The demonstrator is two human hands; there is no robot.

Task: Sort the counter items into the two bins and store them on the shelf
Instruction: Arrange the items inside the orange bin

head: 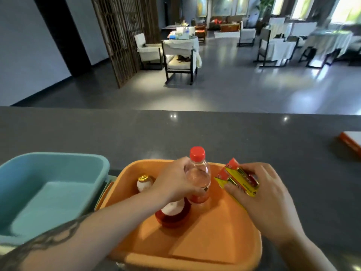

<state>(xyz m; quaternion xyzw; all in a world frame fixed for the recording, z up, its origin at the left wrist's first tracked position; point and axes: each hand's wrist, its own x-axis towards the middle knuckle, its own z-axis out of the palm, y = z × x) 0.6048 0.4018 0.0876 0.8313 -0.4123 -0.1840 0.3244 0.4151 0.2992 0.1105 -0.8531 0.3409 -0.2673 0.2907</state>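
My left hand (173, 182) grips a clear plastic bottle (199, 178) with a red cap, upright inside the orange bin (205, 241). A white bottle with a gold cap (144, 182) and red label stands in the same bin, partly behind my left wrist. My right hand (261, 196) holds a red and yellow carton pack (237, 178) over the orange bin's right rim. The teal bin (48, 192) sits to the left and looks bare inside.
Both bins stand on a dark grey counter (175, 132). An orange and white box (351, 141) lies at the counter's right edge. Beyond the counter is a dining room with chairs and tables.
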